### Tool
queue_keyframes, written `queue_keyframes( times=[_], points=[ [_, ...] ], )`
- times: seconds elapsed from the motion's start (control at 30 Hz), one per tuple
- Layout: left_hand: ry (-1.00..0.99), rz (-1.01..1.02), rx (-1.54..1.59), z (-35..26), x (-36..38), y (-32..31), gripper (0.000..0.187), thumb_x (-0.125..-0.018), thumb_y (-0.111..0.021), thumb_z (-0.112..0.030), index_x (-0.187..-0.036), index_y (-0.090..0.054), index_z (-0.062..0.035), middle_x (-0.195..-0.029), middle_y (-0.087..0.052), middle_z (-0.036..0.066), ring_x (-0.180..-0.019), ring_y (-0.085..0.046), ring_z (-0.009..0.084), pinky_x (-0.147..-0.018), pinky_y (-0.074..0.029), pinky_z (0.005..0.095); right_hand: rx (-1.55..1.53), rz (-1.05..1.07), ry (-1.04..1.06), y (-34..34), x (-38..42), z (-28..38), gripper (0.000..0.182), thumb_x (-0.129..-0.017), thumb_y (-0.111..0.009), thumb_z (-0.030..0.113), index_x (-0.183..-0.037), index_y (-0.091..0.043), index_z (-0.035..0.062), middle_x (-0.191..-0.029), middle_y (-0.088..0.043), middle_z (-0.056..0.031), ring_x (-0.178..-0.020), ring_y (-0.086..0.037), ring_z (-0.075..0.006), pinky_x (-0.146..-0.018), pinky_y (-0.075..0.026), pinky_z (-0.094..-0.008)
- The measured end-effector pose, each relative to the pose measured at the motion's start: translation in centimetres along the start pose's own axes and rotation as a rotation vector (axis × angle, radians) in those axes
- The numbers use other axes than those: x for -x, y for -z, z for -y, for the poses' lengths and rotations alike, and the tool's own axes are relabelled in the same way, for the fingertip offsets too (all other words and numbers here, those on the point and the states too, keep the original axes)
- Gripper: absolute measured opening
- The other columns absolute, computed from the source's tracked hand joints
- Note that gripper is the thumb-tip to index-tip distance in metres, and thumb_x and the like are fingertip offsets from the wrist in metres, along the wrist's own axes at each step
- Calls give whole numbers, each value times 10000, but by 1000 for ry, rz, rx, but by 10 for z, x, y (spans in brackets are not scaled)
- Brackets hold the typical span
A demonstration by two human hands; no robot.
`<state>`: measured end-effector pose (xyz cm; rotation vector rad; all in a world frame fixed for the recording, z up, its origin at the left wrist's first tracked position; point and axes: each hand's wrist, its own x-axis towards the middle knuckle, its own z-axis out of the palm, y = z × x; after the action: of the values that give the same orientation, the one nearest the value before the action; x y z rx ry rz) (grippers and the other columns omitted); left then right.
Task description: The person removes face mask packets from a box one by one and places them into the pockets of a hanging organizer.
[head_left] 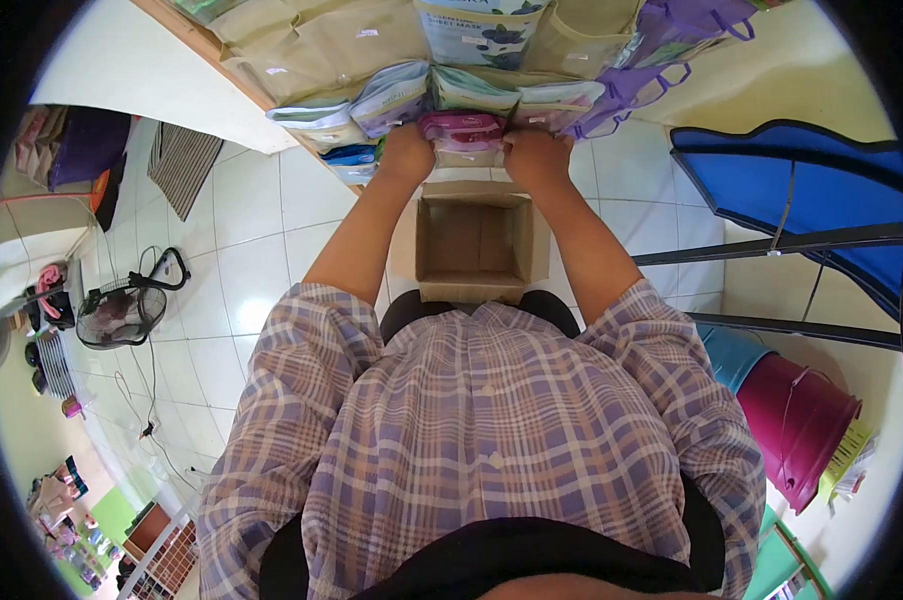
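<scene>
A hanging organizer with beige pockets full of flat packets is in front of me. In one of its lower pockets sits a pink packet, with a hand at each side. My left hand is closed at the packet's left edge, fingertips turned away from view. At the right edge, my right hand is curled in the same way, its fingers mostly hidden. I cannot tell whether they grip the packet or the pocket cloth. Below, between my forearms, an open cardboard box has its flaps spread.
Purple bags hang at the organizer's right. Farther right are a blue panel on black bars and a magenta bucket. A black fan with a trailing cord stands on the white tiled floor at left.
</scene>
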<state>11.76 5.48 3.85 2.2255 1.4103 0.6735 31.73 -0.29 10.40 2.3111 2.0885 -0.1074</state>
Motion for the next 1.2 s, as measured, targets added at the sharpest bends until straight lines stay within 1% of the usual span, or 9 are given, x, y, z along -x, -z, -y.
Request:
queue_keyframes(
  times=[0.1,0.17,0.3,0.37,0.67,0.8,0.87,0.93,1.2],
  points=[
    [12,-118,-11,-3,4,-4,175,-739,-666,-156,-816,-665,1,-775,-641,236,-769,-635,407,-687,-511,484,11,69,-32,3,-3,1,214,-859,-521,261,-934,-721,238,-954,-699,-51,-918,-647,-241,-869,-300,-528],
    [182,-184,162,-11,16,0,205,-740,-709,-192,-718,-660,5,-685,-618,223,-681,-632,384,-621,-489,453,2,44,-41,0,-2,-2,203,-853,-532,257,-925,-721,235,-953,-699,-48,-926,-644,-241,-870,-296,-527],
    [337,-133,318,-13,27,-1,231,-748,-737,-237,-708,-690,-15,-612,-593,201,-602,-607,359,-574,-457,422,-60,-102,74,-6,5,-6,166,-847,-580,265,-949,-709,241,-942,-694,-27,-959,-611,-244,-851,-293,-545],
    [236,-292,478,-17,31,-5,205,-769,-732,-244,-774,-721,-39,-597,-591,176,-567,-581,349,-555,-442,407,-35,-127,124,-11,6,-9,157,-843,-604,273,-960,-702,239,-931,-691,-17,-973,-590,-251,-834,-300,-566],
    [12,-395,382,-9,30,-13,119,-789,-672,-161,-877,-726,-102,-750,-641,184,-678,-609,369,-629,-473,446,83,-92,166,-1,6,-9,192,-891,-534,271,-909,-724,265,-905,-701,-23,-949,-618,-235,-832,-279,-568],
    [79,-268,244,-18,31,-3,133,-789,-661,-134,-903,-706,-81,-813,-644,192,-752,-613,380,-677,-482,468,183,-75,86,-7,5,-7,186,-852,-582,318,-871,-733,210,-869,-699,-37,-931,-618,-231,-831,-286,-553],
    [-29,-291,140,-15,28,-11,130,-791,-658,-110,-906,-695,-62,-835,-643,195,-784,-616,381,-689,-482,472,189,-98,85,-11,6,-11,204,-836,-607,350,-870,-733,193,-858,-696,-39,-924,-615,-231,-828,-289,-542],
    [-5,-236,133,-22,26,-8,131,-789,-655,-98,-908,-693,-58,-849,-645,196,-792,-612,383,-699,-483,471,-18,-271,97,-8,15,-12,260,-800,-651,423,-868,-735,186,-848,-686,-39,-904,-611,-233,-824,-289,-521],
    [80,-204,257,-19,31,5,157,-770,-654,-80,-921,-692,-61,-826,-659,179,-814,-603,380,-757,-488,450,46,-96,-2,5,13,-10,262,-791,-670,424,-918,-727,202,-935,-658,-36,-986,-569,-231,-793,-310,-501]
  ],
)
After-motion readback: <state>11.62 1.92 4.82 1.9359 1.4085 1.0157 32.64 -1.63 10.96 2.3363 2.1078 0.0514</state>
